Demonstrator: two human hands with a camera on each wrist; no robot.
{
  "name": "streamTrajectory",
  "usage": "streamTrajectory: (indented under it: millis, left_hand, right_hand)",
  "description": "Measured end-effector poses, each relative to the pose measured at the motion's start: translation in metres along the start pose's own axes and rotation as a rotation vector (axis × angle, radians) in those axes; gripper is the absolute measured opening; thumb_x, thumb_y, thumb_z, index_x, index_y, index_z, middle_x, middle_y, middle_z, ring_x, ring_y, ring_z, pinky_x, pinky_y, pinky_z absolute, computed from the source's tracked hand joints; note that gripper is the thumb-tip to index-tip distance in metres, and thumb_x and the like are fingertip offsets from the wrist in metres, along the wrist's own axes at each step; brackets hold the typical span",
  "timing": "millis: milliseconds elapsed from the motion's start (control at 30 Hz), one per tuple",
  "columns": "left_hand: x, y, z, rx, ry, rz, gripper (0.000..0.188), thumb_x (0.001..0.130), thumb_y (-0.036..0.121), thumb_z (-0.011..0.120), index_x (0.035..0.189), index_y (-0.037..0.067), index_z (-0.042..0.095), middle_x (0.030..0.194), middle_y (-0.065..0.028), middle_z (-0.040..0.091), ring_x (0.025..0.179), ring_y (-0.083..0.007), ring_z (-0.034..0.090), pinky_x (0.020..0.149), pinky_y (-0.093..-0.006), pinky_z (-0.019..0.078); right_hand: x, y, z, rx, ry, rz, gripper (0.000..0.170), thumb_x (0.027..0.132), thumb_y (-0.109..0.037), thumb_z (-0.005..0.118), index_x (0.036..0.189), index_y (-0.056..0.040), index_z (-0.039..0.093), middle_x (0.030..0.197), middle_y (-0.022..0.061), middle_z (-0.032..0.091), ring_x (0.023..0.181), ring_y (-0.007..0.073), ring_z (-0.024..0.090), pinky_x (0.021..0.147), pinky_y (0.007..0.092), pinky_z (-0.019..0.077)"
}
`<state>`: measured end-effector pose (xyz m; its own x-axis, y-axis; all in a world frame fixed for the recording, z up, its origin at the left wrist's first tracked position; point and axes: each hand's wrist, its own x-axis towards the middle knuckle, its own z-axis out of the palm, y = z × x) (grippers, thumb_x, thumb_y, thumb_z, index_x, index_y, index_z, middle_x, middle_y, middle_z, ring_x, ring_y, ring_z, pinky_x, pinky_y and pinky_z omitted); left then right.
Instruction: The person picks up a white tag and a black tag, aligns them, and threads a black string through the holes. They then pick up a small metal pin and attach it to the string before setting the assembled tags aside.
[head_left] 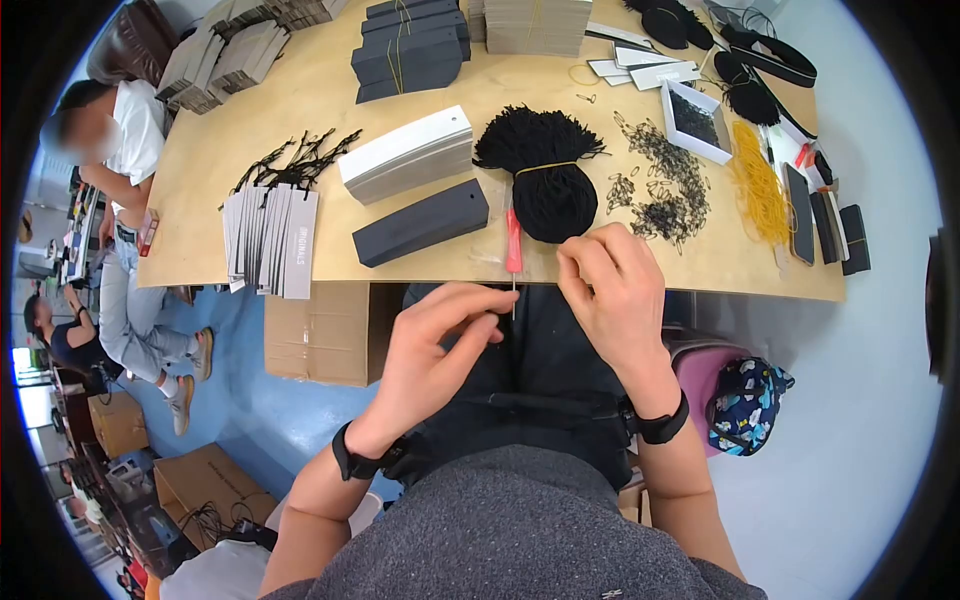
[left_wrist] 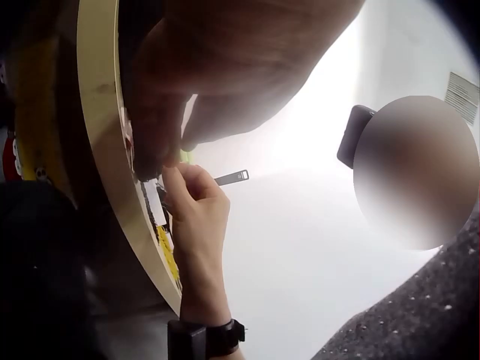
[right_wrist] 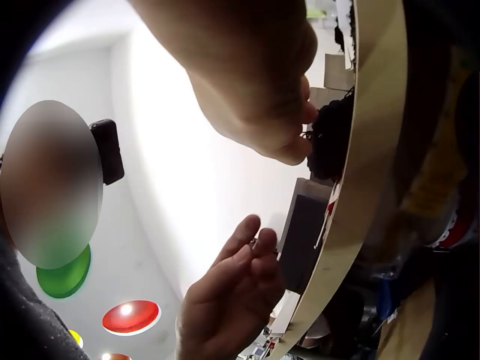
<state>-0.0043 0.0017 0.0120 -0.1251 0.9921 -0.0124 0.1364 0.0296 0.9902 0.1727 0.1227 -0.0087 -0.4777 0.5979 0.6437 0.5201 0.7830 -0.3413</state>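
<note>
My right hand (head_left: 615, 290) is at the near end of a bundle of black cords (head_left: 555, 200) tied with a yellow band. Its thumb and forefinger pinch a black cord at the looped end. My left hand (head_left: 445, 335) is in front of the table edge, thumb and forefinger close together. In the right wrist view a tiny glinting metal piece (right_wrist: 253, 242) shows between the left fingertips; I cannot tell its kind. A red-handled tool (head_left: 513, 245) lies between the hands, its thin metal shaft sticking out past the edge beside the left forefinger.
Many small safety pins (head_left: 665, 190) are scattered to the right, beside a white box (head_left: 697, 122) and yellow bands (head_left: 760, 185). Stacks of white tags (head_left: 410, 155) and dark tags (head_left: 420, 222) lie left of the cords. Corded tags (head_left: 270, 240) overhang the edge. A person (head_left: 130, 150) sits far left.
</note>
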Motion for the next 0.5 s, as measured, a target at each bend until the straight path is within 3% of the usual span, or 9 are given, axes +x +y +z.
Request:
streamTrajectory:
  millis: [33,100,433,500]
  left_hand:
    - [0.004,0.000,0.003,-0.001,0.000,0.001,0.025,0.097,-0.003,0.054,0.118,0.000,0.067,0.107,-0.0082,0.067,0.084,-0.0119,0.065,0.077,-0.0251,0.0523]
    - [0.010,-0.002,0.010,-0.175,-0.059,-0.183,0.026,0.100,0.002,0.054,0.123,0.000,0.065,0.106,-0.0083,0.069,0.086,-0.0113,0.065,0.078,-0.0248,0.0522]
    - [0.008,-0.013,0.012,-0.168,-0.077,-0.189,0.027,0.100,0.005,0.055,0.125,0.001,0.064,0.106,-0.0071,0.071,0.089,-0.0100,0.063,0.079,-0.0247,0.0520]
    - [0.009,-0.013,0.013,-0.176,-0.060,-0.190,0.026,0.102,0.008,0.054,0.124,0.000,0.064,0.105,-0.0080,0.070,0.090,-0.0112,0.064,0.079,-0.0258,0.0525]
  right_hand:
    - [-0.001,-0.001,-0.001,-0.002,-0.001,0.000,0.015,0.075,-0.004,0.075,0.087,-0.0079,0.067,0.081,0.0043,0.054,0.070,0.0235,0.056,0.064,0.0349,0.0458]
    - [-0.002,-0.002,-0.001,0.027,0.007,0.024,0.015,0.076,-0.004,0.074,0.088,-0.0079,0.066,0.081,0.0047,0.055,0.071,0.0243,0.056,0.064,0.0350,0.0459]
    - [0.002,-0.001,0.005,0.051,-0.020,0.071,0.014,0.075,0.000,0.075,0.085,-0.0053,0.066,0.083,0.0058,0.058,0.071,0.0245,0.060,0.062,0.0347,0.0488]
    - [0.002,-0.003,0.003,0.092,-0.011,0.099,0.017,0.072,-0.002,0.073,0.085,-0.0079,0.064,0.080,0.0053,0.054,0.065,0.0257,0.055,0.060,0.0360,0.0457]
